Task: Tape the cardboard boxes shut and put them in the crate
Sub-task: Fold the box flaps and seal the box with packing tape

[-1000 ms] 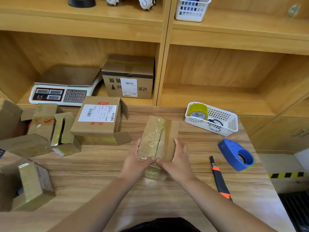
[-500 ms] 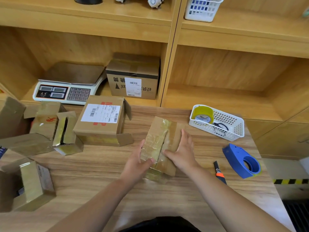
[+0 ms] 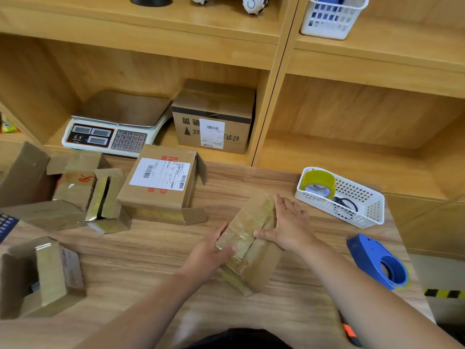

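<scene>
A small cardboard box (image 3: 251,238) covered in old tape lies tilted on the wooden table (image 3: 151,260), its two top flaps folded down. My left hand (image 3: 208,253) holds its near left side, thumb over the left flap. My right hand (image 3: 289,225) presses flat on the right flap, fingers straight and pointing away from me. A blue tape dispenser (image 3: 377,261) lies on the table to the right, apart from both hands. A yellow tape roll (image 3: 318,183) stands in a white basket (image 3: 364,217).
Several open cardboard boxes lie at the left: a labelled one (image 3: 161,182), a narrow one (image 3: 105,200), one near the front edge (image 3: 42,275). An orange-tipped knife (image 3: 351,332) shows by my right arm. A scale (image 3: 113,127) and a box (image 3: 214,119) sit on the shelf.
My right hand slid up from the box's near end onto the right flap and flattened there. The box turned slightly clockwise. My head moved closer and to the left.
</scene>
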{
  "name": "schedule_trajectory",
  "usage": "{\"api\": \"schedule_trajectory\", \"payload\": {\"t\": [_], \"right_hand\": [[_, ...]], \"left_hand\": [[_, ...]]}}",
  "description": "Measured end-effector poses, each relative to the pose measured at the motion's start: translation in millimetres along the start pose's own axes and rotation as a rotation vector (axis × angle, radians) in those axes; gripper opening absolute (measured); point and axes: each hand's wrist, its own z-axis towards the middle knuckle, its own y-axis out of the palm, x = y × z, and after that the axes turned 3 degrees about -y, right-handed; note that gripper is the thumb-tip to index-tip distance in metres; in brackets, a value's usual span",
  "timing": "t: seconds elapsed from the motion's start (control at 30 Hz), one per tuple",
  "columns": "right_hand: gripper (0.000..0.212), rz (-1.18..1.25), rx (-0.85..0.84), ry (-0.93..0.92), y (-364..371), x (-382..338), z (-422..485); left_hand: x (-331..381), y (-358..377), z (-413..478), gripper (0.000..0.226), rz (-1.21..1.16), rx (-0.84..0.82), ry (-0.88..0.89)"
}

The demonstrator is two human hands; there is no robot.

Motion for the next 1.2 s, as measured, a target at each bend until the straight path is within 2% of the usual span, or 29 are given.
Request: {"api": "schedule_trajectory", "payload": {"t": [0.13, 0.27, 0.37, 0.47, 0.53, 0.67, 0.73, 0.8, 0.87, 0.93, 1.0, 1.1, 1.2], "right_hand": [[0.088, 0.125, 0.098, -0.042, -5, 7, 8], [0.058, 0.34, 0.192, -0.02, -6, 11, 13], [0.035, 0.462, 0.199, 0.019, -6, 15, 17], [0.023, 0.547, 0.223, 0.039, -4, 17, 19], [0.017, 0.577, 0.24, 0.063, -2, 17, 15], [0.026, 0.502, 0.225, 0.121, 7, 7, -2], [0.036, 0.497, 0.174, 0.182, 12, 0, -14], [0.046, 0.518, 0.12, 0.241, 16, -6, -24], [0.047, 0.532, 0.112, 0.276, 18, -12, -30], [0.046, 0.504, 0.127, 0.285, 20, -17, -35], [0.046, 0.495, 0.142, 0.28, 22, -20, -41], [0.043, 0.508, 0.18, 0.295, 26, -23, -50], [0.042, 0.51, 0.216, 0.338, 28, -23, -55]], "left_hand": [[1, -1, 1, 0.04, -0.042, -0.029, 0.003], [-2, -1, 3, 0.042, -0.11, -0.06, 0.017], [-3, -4, 4, 0.046, -0.113, -0.091, 0.005], [-1, -13, 7, 0.042, -0.074, -0.131, 0.0], [1, -20, 8, 0.035, -0.026, -0.059, 0.004], [6, -32, 7, 0.031, 0.218, 0.479, -0.103], [8, -30, -1, 0.038, 0.172, 0.59, -0.105], [8, -21, -10, 0.049, 0.095, 0.592, -0.159], [6, -8, -18, 0.056, 0.047, 0.526, -0.266], [4, 3, -21, 0.055, 0.009, 0.446, -0.347], [4, 6, -20, 0.051, 0.003, 0.438, -0.371], [5, 5, -20, 0.045, 0.045, 0.477, -0.358], [3, 5, -20, 0.044, 0.209, 0.474, -0.346]]}}
